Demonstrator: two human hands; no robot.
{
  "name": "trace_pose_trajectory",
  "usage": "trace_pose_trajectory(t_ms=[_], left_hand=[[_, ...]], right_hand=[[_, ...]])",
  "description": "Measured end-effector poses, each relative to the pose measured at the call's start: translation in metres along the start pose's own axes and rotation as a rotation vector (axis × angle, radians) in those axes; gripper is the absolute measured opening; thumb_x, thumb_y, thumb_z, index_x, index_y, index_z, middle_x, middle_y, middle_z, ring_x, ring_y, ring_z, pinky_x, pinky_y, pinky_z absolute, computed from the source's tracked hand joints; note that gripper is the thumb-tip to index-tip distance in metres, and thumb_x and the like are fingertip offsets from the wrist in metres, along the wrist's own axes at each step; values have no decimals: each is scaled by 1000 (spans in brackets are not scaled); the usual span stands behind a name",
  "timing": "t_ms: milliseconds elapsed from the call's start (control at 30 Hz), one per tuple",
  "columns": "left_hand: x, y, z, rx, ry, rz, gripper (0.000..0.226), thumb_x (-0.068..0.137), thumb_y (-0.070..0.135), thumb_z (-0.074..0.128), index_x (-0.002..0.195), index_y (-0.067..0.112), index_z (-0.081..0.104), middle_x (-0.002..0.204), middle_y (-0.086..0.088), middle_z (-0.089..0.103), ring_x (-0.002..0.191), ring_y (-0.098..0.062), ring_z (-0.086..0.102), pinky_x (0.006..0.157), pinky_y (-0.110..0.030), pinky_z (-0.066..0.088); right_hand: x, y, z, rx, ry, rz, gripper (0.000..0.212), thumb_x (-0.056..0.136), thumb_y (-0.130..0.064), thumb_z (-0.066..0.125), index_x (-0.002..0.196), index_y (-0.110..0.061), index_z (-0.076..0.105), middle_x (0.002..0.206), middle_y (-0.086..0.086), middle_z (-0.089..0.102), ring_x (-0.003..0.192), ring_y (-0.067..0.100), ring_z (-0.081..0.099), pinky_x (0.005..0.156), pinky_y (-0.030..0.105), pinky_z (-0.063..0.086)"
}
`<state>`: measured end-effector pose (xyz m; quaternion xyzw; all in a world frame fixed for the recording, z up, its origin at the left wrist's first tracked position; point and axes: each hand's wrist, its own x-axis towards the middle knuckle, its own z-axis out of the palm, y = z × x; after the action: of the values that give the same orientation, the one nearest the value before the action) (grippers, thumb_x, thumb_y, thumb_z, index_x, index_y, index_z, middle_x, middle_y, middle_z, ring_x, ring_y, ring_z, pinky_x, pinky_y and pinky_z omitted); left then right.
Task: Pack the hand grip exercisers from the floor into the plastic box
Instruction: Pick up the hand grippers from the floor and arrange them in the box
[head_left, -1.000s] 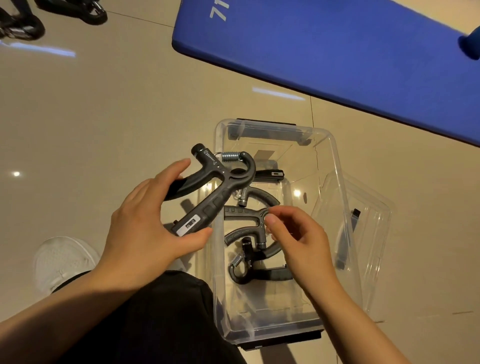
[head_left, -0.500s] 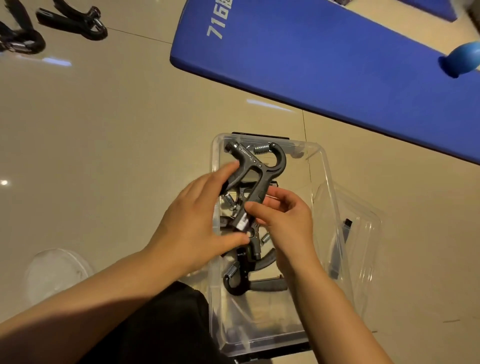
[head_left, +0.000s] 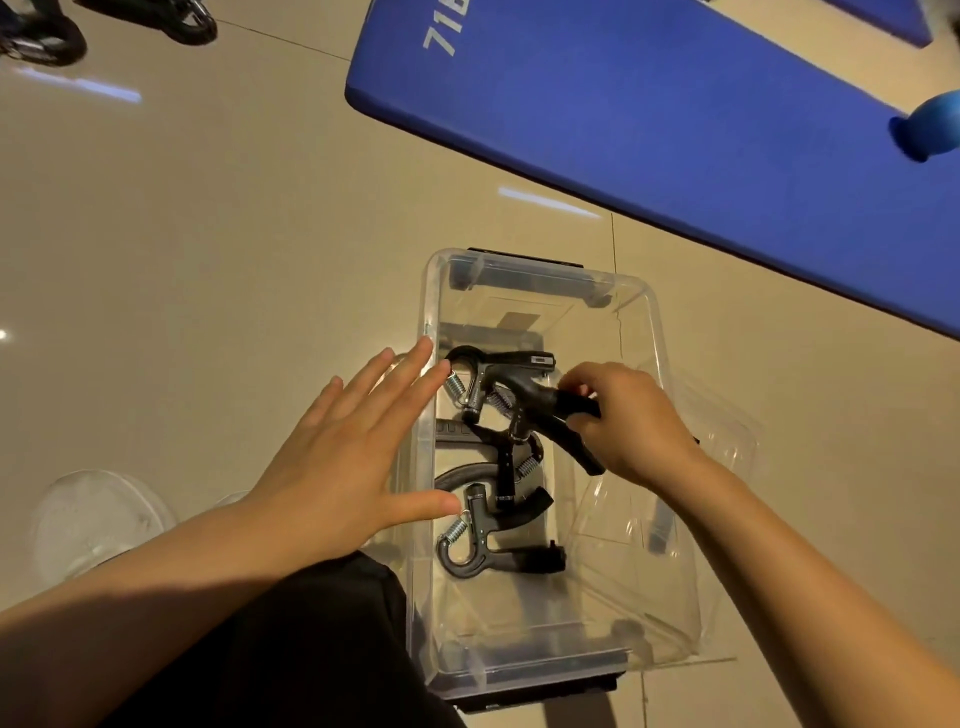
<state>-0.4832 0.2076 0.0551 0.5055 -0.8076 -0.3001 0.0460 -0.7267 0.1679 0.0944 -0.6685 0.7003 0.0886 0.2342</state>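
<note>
The clear plastic box (head_left: 639, 332) on the floor holds several black exercisers (head_left: 488, 551). The right hand (head_left: 631, 423) grips one exerciser (head_left: 519, 387) by its handle inside the box. The left hand (head_left: 343, 457) hovers flat, fingers spread, over the box's left wall.

Hand grip exercisers and clear plastic box on the tiled floor

A clear, lidless plastic box (head_left: 636, 332) with dark latches at its near and far ends is seen standing on the beige floor (head_left: 208, 260). Several black hand grip exercisers with silver coil springs are piled in its middle. The topmost exerciser (head_left: 498, 379) is laid across the far part of the pile, spring end to the left, one handle gripped at the right. The nearest exerciser (head_left: 483, 551) is seen lying flat, hook and spring to the left, handles pointing right. Two more exercisers (head_left: 182, 21) are left on the floor at the far left, partly cropped.
</note>
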Motion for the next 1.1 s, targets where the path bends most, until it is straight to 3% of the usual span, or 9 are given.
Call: trace_pose_trajectory(t_ms=[233,433,500,667,800,867,1033,1100], left_hand=[[-1,-2,2,13,-42,-2,99,58,90,12,136,45,-31,141,23,-43,137,-6,-27,111,-35,-9],[0,-3,2,-26,-33,-7,99,58,90,17,137,47,-24,144,24,-37,139,-7,-18,112,-39,-2],[0,-4,2,-37,-28,-8,100,58,90,18,139,46,-22,145,24,-35,139,-7,-17,112,-40,-2],[0,-4,3,-48,-32,-9,101,59,90,19,140,45,-21,144,25,-35,139,-7,-15,112,-41,-1],[1,-3,2,-45,-36,-16,103,58,90,21,141,45,-21,146,24,-33,144,-14,-8,113,-43,3],[1,-2,2,-46,-38,-17,103,58,91,22,139,47,-23,146,25,-33,144,-13,-8,114,-44,4],[0,-7,5,-96,-7,1,106,58,92,26,139,48,-25,147,27,-29,144,-12,-4,116,-48,12],[1,-8,6,-123,-11,-2,108,57,93,29,139,47,-25,149,27,-26,145,-12,-1,115,-50,17]], right_hand=[[6,5,26,-58,-314,-170,32,83,-8,62,114,-16,61,112,4,61,99,18,54,80,23,43],[2,14,45,2,-461,-201,28,81,-8,63,108,-16,61,102,1,57,91,14,49,74,22,37],[0,15,46,-1,-431,-234,30,81,-7,63,110,-17,60,108,2,57,95,14,49,78,23,38],[-20,21,52,-5,-99,-353,36,79,-5,65,110,-21,57,112,-3,50,104,14,42,89,24,35],[-26,31,76,-60,-303,-372,33,81,-5,61,111,-19,58,112,0,51,106,19,46,88,28,40],[-25,38,91,-184,-311,-431,49,78,-5,62,125,-17,52,115,7,51,103,25,49,86,35,44],[-12,45,113,-296,-225,-333,81,74,-45,72,141,-22,33,131,6,42,118,27,41,95,39,39],[-11,42,120,-393,-251,-316,85,72,-51,71,142,-21,31,134,6,40,122,28,37,100,40,33]])
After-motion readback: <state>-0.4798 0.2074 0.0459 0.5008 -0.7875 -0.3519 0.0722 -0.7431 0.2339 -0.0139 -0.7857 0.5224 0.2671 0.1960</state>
